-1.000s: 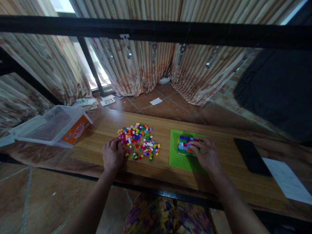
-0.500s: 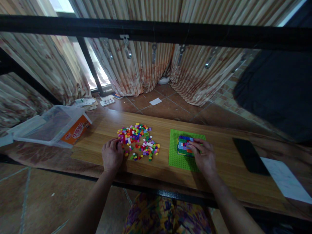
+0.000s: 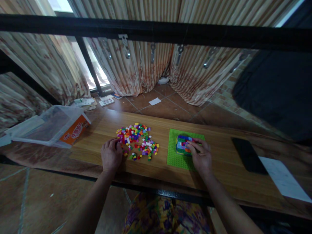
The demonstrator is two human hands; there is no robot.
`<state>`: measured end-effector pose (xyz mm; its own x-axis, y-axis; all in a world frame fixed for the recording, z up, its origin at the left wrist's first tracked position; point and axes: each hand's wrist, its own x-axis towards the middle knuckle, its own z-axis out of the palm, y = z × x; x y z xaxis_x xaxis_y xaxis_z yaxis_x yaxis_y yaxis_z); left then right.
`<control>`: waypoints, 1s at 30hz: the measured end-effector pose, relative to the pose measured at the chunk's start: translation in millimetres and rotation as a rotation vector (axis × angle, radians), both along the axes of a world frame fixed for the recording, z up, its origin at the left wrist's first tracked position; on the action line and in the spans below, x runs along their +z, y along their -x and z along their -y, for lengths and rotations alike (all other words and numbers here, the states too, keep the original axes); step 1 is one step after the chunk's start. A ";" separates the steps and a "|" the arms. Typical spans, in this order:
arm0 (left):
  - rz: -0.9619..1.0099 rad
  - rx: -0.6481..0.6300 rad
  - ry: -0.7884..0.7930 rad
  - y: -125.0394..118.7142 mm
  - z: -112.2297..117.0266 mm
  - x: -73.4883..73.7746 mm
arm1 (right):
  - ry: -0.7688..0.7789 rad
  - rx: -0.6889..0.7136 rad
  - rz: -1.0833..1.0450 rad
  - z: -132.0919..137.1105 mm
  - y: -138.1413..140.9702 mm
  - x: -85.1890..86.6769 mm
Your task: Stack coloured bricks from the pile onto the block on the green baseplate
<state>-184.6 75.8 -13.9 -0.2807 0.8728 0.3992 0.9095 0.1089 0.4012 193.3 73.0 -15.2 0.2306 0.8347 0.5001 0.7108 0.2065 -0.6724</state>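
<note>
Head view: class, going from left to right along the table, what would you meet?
Box → left hand → loose bricks → green baseplate → black slab → paper

The person's right hand [image 3: 201, 157] reaches over a square, bright-green studded baseplate [image 3: 172, 154], its fingertips at a low rectangular build of multicoloured plastic bricks [image 3: 180, 142]. The left hand [image 3: 111, 156] lies at the left edge of a scattered pile of small multicoloured plastic bricks [image 3: 136, 130] on a brown wooden tabletop [image 3: 221, 162]. A clear plastic bin with an orange label [image 3: 52, 122] stands far left; a flat black rectangular object [image 3: 248, 154] lies right, beside white paper [image 3: 284, 178].
</note>
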 end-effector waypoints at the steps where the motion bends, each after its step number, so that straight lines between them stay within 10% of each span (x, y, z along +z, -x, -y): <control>1: -0.001 0.001 0.000 -0.1 0.1 0.3 | -0.004 -0.003 0.005 0.4 0.8 -0.8; 17: 0.014 0.013 0.000 -1.5 1.1 1.5 | 0.098 0.271 0.421 -9.8 -15.9 47.4; 30: 0.019 0.008 -0.013 -1.9 1.6 1.5 | 0.162 0.296 0.489 -10.3 -10.9 42.7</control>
<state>-182.7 74.2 -12.5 -0.2948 0.8653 0.4054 0.9011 0.1105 0.4194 204.2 83.3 27.5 -0.2484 0.9031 0.3502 0.8742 0.3647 -0.3206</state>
